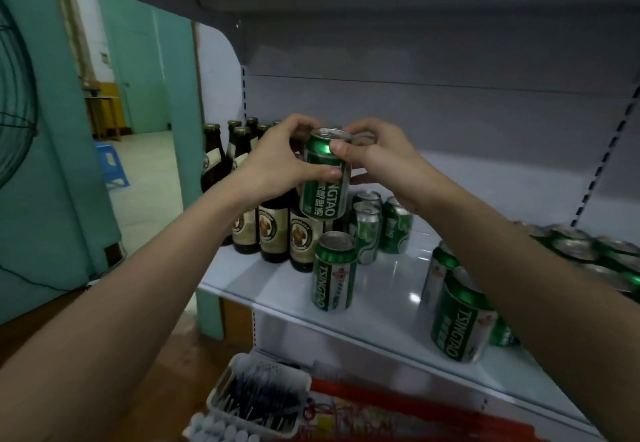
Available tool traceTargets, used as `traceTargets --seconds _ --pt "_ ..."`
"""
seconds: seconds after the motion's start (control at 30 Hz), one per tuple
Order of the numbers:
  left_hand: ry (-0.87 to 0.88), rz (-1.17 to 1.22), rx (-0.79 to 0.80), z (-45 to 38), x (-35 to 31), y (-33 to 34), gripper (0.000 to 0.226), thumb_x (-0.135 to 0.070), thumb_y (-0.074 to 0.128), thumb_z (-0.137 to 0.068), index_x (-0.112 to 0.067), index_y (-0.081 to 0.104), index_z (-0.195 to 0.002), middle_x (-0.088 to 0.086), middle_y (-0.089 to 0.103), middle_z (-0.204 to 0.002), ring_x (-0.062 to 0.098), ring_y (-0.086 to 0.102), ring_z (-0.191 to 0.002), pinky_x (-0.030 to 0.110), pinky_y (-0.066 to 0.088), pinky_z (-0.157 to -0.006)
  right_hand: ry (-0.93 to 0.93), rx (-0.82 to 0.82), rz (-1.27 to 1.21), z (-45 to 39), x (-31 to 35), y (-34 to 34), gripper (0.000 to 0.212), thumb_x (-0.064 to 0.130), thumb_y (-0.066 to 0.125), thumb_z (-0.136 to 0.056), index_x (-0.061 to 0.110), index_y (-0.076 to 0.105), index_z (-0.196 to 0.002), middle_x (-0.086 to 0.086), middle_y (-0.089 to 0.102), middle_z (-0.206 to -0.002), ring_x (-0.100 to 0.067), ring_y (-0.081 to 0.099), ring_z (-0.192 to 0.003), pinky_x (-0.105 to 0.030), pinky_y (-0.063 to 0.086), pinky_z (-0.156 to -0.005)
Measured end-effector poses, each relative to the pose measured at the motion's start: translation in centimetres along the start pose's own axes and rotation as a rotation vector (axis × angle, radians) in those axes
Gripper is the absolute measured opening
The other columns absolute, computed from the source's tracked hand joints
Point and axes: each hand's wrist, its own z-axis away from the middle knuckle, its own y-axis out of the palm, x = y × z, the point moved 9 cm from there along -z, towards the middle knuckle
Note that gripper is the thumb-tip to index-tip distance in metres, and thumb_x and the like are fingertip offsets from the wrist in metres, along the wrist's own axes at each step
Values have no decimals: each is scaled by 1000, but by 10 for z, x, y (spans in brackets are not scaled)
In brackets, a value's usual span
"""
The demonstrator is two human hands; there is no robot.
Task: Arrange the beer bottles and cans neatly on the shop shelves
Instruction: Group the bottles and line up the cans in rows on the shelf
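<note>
Two hands on one green Tsingtao can (325, 178), held in the air above the white shelf (388, 279) — left hand (277, 161) wraps its side, right hand (377, 157) pinches near the rim. Brown bottles (273, 230) stand behind-left; more green cans (334, 273) upright on the shelf, another cluster far right — blurred.

two hands (277, 161), many cans (334, 270), bottles (273, 230)
</note>
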Motion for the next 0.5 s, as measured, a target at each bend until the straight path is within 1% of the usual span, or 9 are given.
traceTargets --seconds 0.1,0.17,0.2,0.27,0.33,0.4,0.43,0.5 --pt "-30 19 -52 16 20 -24 67 -20 88 -68 -22 54 -126 -10 61 -120 10 61 -109 26 52 -93 11 10 -25 -3 -1 35 26 18 68 -92 10 58 -114 -5 69 -96 -21 67 -86 -39 57 -76" --pt "-69 55 -73 28 38 -37 69 -17 87 -69 -20 54 -130 -8 60 -125 13 60 -113 33 52 -95 11 30 -31 -6 -5 61 28 19 69 -92 10 58 -116 -7 69 -100 -17 66 -84 -35 56 -71" --pt "-88 65 -87 34 47 -44 70 -14 87 -70 -19 53 -131 -6 59 -127 14 59 -116 36 52 -97 15 42 -34 -6 -9 73 29 20 69 -92 11 57 -117 -7 68 -103 -17 66 -87 -34 56 -73" --pt "-125 77 -110 46 66 -54 70 -11 85 -71 -18 53 -133 -3 58 -129 15 57 -119 36 50 -99 34 64 -40 -5 -18 98 27 21 66 -93 14 55 -116 -8 66 -110 -20 65 -97 -37 56 -80" --pt "-177 108 -120 58 89 -60 71 -9 83 -73 -19 51 -135 -1 56 -132 16 58 -116 35 52 -96 62 87 -35 -4 -31 123 26 20 64 -95 15 54 -118 -8 64 -114 -23 64 -101 -34 54 -78" --pt "-226 138 -128 71 114 -61 70 -6 81 -75 -21 50 -136 -3 54 -134 13 61 -109 32 55 -89 105 105 -57 -2 -51 148 26 20 62 -96 16 53 -121 -9 63 -118 -25 63 -106 -39 55 -84" --pt "-239 156 -139 76 127 -62 69 -5 80 -76 -22 50 -136 -3 53 -133 13 60 -108 33 55 -89 120 106 -61 -2 -61 159 27 20 61 -97 16 52 -122 -10 63 -119 -26 62 -107 -42 55 -88" --pt "-257 186 -165 84 152 -60 68 -2 79 -76 -23 51 -134 -5 55 -129 17 60 -110 39 53 -96 140 97 -50 -4 -80 177 28 19 60 -97 16 52 -124 -10 62 -122 -26 61 -110 -43 54 -92"
